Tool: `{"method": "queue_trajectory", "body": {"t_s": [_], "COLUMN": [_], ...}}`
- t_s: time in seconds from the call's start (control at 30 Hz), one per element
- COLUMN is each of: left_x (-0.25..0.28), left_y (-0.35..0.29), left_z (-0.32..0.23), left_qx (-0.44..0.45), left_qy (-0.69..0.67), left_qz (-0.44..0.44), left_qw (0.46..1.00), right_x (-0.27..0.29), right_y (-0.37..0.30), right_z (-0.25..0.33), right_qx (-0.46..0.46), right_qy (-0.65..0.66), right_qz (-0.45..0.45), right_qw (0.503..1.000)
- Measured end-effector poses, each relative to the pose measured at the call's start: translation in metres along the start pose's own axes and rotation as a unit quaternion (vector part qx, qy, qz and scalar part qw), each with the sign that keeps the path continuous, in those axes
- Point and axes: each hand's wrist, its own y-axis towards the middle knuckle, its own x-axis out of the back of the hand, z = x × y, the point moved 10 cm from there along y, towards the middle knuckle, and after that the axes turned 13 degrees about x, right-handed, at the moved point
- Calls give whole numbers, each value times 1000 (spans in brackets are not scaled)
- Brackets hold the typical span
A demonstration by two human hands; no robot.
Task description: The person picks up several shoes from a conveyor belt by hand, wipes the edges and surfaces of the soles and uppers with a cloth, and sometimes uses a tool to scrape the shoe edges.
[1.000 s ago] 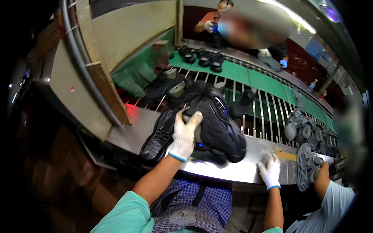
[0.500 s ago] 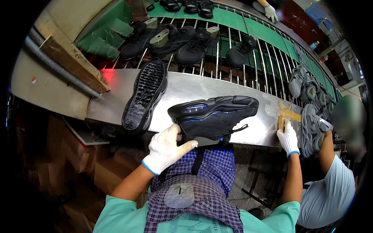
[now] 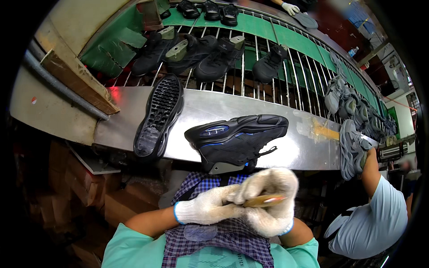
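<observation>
Close to my body, both gloved hands meet in front of the metal ledge. My right hand is closed around a slim tan tool with a light wooden look; its exact kind is unclear. My left hand has its fingers pinched together at the tool's left end, and what is between them is hidden. Just beyond, a black sneaker lies on its side, sole facing away, with a grey-green last in its opening. Left of it, a second black shoe rests with its ridged sole up. Neither hand touches a shoe.
Behind the metal ledge runs a rack of metal rods bearing several black shoes. Grey shoes line its right part. At right, a co-worker's arm reaches to a grey shoe. A wooden post bounds the left.
My left hand has left the black sneaker and moved right toward my chest. My right hand has brought the tan tool from the ledge's right part to meet it.
</observation>
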Motion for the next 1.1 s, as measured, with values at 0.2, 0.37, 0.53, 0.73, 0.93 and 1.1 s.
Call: {"method": "queue_trajectory", "body": {"t_s": [0.2, 0.37, 0.53, 0.73, 0.93, 1.1], "left_x": [16, 15, 55, 102, 123, 118], "left_y": [-18, -7, -37, 24, 60, 61], "left_z": [6, 6, -113, -128, -114, -114], "left_qx": [123, 206, -195, -33, 125, 137], "left_qy": [18, 34, 455, 639, 606, 623], "left_qz": [36, 55, -282, -274, -173, -171], "left_qw": [992, 976, 822, 718, 767, 751], "right_x": [40, 19, 75, 109, 131, 103], "right_y": [13, -21, 7, 28, -6, 20], "right_z": [47, 4, 16, -17, -51, -30], "right_qx": [14, -93, -149, -183, -205, -135], "right_qy": [-461, -553, -678, -741, -504, -695], "right_qz": [104, 424, 299, 291, 85, 304], "right_qw": [881, 711, 655, 576, 834, 637]}}
